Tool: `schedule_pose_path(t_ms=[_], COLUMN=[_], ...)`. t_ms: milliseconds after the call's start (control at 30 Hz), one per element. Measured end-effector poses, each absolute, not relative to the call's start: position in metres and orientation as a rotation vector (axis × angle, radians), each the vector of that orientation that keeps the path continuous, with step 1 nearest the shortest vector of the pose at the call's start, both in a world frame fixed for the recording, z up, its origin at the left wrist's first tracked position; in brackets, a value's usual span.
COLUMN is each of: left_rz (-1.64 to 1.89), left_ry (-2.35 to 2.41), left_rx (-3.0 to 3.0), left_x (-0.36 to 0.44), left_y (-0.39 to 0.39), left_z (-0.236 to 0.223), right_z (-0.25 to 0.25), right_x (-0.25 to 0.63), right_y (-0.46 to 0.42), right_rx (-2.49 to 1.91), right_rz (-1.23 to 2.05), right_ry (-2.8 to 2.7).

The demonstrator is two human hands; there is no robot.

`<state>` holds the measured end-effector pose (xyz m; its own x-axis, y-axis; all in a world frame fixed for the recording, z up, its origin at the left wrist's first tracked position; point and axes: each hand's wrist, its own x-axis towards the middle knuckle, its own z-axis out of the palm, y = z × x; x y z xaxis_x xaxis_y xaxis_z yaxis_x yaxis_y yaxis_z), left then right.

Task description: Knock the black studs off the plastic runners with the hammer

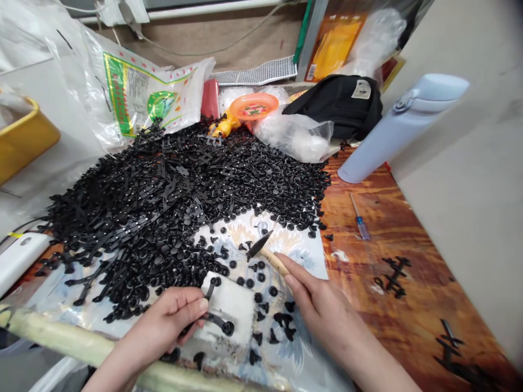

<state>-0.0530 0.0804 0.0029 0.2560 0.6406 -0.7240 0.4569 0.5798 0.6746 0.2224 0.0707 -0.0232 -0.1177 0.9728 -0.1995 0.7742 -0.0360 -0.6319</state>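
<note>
My left hand (175,313) pinches a black plastic part (220,323) between thumb and fingers. Two arms of the part, each with a round end, stick out over a white block (241,306); the rest is hidden by my fingers. In my right hand (316,294) is a small knife (275,262) with a pale wooden handle, its dark pointed blade raised to the upper left, apart from the part. Small black plug-like pieces (261,276) lie loose between my hands on a patterned sheet (308,250). Beyond them spreads a large heap of black plastic parts (175,190).
A light blue bottle (392,133) stands at the right, with a screwdriver (360,222) on the wooden tabletop (368,305) nearby. Black frame pieces (395,276) lie there too. Behind the heap are a printed plastic sack (143,98), an orange dish (254,106) and a black bag (339,106).
</note>
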Motion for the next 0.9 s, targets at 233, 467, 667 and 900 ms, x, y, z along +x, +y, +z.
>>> schedule_pose_path(t_ms=[233, 467, 667, 900], left_rz=[0.160, 0.097, 0.085, 0.082], left_ry=[1.348, 1.362, 1.398, 1.407], left_rx=[1.127, 1.249, 1.321, 1.343], left_x=[-0.055, -0.049, -0.050, -0.055], left_y=[0.084, 0.091, 0.089, 0.091], left_z=[0.002, 0.004, 0.002, -0.001], right_z=[-0.015, 0.007, 0.027, 0.024], right_x=[0.225, 0.212, 0.200, 0.201], right_y=[0.067, 0.055, 0.064, 0.067], right_rx=[-1.817, -1.420, -1.309, -1.311], right_rz=[0.805, 0.818, 0.817, 0.739], right_ry=[-2.029, -2.160, -2.199, -2.351])
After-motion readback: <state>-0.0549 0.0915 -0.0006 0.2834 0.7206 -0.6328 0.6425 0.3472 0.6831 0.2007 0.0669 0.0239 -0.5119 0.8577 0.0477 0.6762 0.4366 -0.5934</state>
